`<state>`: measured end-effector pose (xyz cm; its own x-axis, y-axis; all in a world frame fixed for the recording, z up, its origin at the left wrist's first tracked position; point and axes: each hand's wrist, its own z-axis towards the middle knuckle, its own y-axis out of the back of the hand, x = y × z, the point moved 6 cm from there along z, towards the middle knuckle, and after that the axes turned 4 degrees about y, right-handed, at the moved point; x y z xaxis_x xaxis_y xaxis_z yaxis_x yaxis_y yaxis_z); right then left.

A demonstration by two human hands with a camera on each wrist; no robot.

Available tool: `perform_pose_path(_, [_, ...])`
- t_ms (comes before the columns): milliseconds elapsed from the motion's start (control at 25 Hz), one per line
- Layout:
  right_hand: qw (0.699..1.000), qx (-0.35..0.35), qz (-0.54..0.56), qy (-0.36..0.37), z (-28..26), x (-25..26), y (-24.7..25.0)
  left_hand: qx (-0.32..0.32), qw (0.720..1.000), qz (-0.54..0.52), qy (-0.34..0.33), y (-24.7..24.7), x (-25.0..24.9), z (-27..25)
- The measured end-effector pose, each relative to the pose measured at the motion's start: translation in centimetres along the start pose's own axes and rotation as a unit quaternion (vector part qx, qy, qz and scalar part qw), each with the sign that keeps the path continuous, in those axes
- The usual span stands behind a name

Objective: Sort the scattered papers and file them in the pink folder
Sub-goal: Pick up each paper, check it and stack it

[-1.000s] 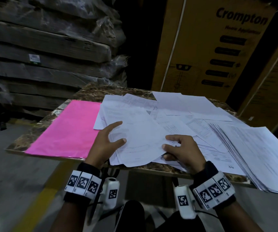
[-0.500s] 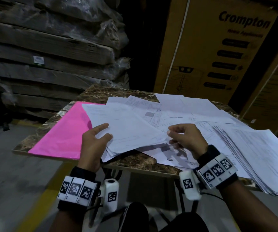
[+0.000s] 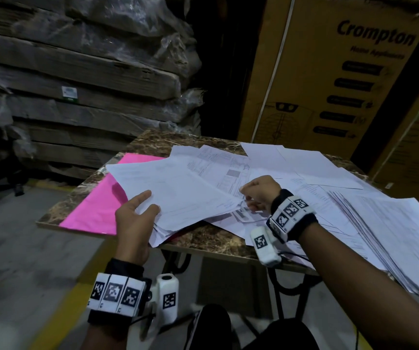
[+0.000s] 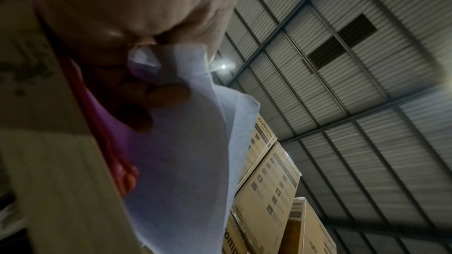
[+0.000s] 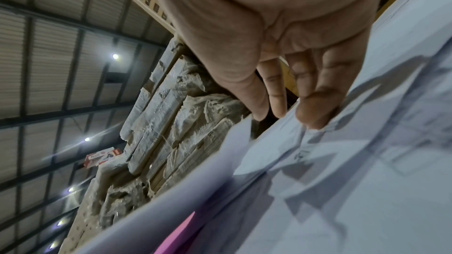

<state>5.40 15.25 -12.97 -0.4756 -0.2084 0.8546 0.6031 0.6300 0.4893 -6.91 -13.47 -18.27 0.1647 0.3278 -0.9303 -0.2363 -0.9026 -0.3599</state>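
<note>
A pink folder [image 3: 94, 205] lies flat on the left part of the marble table [image 3: 203, 239]. My left hand [image 3: 137, 213] grips the near left corner of a bundle of white papers [image 3: 183, 195], thumb on top. The bundle is raised and its far corner hangs over the folder. In the left wrist view, fingertips [image 4: 168, 94] press the bundle [image 4: 183, 152] from below, beside the folder [image 4: 105, 123]. My right hand [image 3: 256, 195] pinches the bundle's right edge with curled fingers. In the right wrist view, its fingertips [image 5: 315, 113] bear on the paper [image 5: 342, 181].
Loose printed sheets [image 3: 291, 162] cover the middle and back of the table. A fanned stack of papers [image 3: 392, 236] overhangs the right edge. A tall cardboard box [image 3: 342, 72] stands behind the table. Plastic-wrapped slabs [image 3: 77, 84] are piled at the left.
Both hands have lifted the bundle off the pile and swung it left, so it now partly overhangs the pink folder. The right hand rose from the table to the bundle's right edge.
</note>
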Motion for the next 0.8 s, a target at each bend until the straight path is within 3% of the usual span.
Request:
perform_pose_path(200, [1.0,0.013,-0.016,0.008,-1.0,0.6,-0.4,0.005,1.0,0.01,0.002,-0.2,-0.2,-0.4])
perform_pose_path(360, [0.997,0.063,-0.002,0.045,-3.4,0.8,0.2,0.098,0.995,0.015,0.031,-1.9,-0.9,-2.0])
perform_pose_path(560, [0.978,0.167,0.1,0.071,-6.7,-0.1,3.0,0.212,0.964,0.148,-0.058,-5.7,-2.4,-4.0])
perform_pose_path(640, [0.978,0.128,0.069,0.152,-7.6,-0.3,4.7,0.238,0.942,0.215,-0.099,-7.3,-2.9,-4.6])
perform_pose_path(800, [0.949,-0.073,0.014,0.306,-10.6,0.7,8.6,0.269,0.902,0.259,-0.217,-11.3,-4.4,-6.7])
